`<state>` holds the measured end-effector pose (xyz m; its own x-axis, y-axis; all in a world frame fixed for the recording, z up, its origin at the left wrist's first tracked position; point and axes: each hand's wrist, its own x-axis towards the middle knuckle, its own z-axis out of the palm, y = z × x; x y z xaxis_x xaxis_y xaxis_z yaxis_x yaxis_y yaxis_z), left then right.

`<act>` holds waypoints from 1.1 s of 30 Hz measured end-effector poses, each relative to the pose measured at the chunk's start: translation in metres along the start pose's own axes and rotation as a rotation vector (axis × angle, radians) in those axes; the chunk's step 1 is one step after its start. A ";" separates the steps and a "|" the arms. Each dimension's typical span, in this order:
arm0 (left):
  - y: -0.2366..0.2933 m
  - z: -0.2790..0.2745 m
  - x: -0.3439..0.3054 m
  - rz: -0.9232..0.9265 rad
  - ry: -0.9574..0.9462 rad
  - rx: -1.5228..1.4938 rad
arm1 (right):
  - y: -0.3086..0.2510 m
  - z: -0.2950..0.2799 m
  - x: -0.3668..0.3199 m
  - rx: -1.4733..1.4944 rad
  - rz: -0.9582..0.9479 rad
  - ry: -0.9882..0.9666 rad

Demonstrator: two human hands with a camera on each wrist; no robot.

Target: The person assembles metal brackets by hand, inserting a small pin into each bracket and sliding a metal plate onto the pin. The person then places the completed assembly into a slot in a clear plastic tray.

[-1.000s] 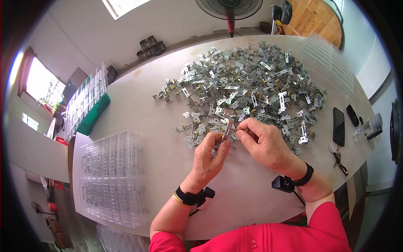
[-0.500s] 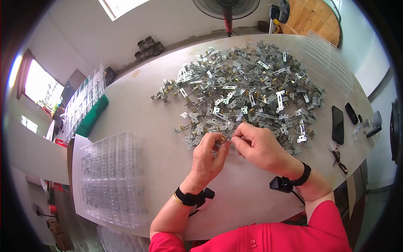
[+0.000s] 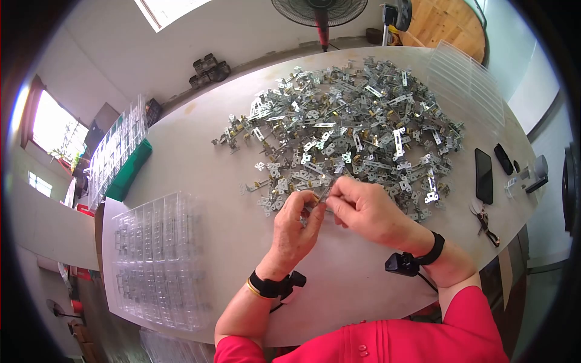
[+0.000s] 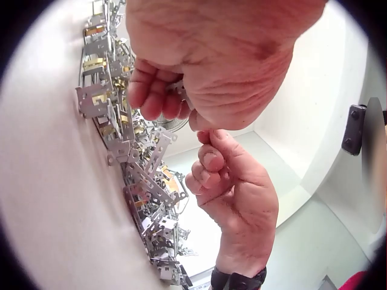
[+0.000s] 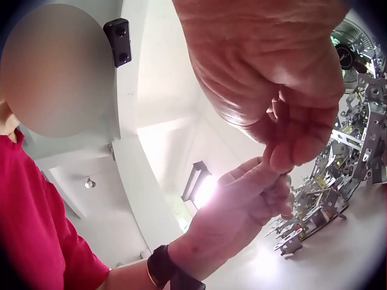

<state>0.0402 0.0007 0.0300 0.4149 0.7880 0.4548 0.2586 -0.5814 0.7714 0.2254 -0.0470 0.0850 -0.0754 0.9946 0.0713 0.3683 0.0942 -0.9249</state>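
Close in front of the metal pile, my left hand holds a small metal bracket between thumb and fingers. The bracket looks thin and silvery, and its lower part is hidden in the hand; a bit of the metal shows among the curled fingers in the left wrist view. My right hand pinches at the bracket's other side, its thumb and forefinger meeting the left fingertips. In the right wrist view the left hand comes up from below, and the fingertips of both hands hide the bracket.
A broad heap of metal brackets with brass-coloured parts covers the table's far middle. Clear compartment trays lie at left, a green box behind them. At right are a phone, pliers and another clear tray.
The bracket has turned from showing its flat face to nearly edge-on. The right fingers have come in against the left fingertips. The whole head view has shifted slightly.
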 end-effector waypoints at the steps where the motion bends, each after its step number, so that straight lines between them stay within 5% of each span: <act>1: -0.001 0.001 0.000 0.001 -0.003 -0.002 | 0.001 0.000 0.000 0.000 0.002 0.003; 10: -0.005 0.000 -0.002 -0.113 0.030 -0.123 | -0.014 -0.019 -0.001 -0.181 -0.003 0.029; 13: -0.006 -0.004 -0.003 -0.307 -0.046 -0.407 | -0.008 -0.023 0.006 -0.106 -0.161 0.275; 15: 0.005 -0.010 -0.001 -0.428 -0.244 -0.656 | 0.007 -0.017 0.014 0.008 -0.216 0.274; 17: 0.007 -0.014 0.001 -0.425 -0.301 -0.676 | 0.011 -0.016 0.014 0.122 -0.269 0.272; 19: 0.008 -0.014 0.001 -0.422 -0.355 -0.695 | 0.003 -0.018 0.011 0.300 -0.127 0.065; 22: 0.008 -0.015 0.002 -0.461 -0.392 -0.771 | -0.002 -0.018 0.009 0.349 -0.063 0.011; 31: 0.007 -0.007 0.001 -0.458 -0.305 -0.746 | -0.004 -0.015 0.007 0.315 -0.046 0.100; 33: 0.006 -0.002 0.001 -0.305 -0.172 -0.653 | -0.005 -0.015 0.008 0.340 -0.033 0.105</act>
<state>0.0407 -0.0013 0.0355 0.5518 0.8216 0.1428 -0.1646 -0.0605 0.9845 0.2368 -0.0392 0.0952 0.0198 0.9919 0.1252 0.0367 0.1245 -0.9915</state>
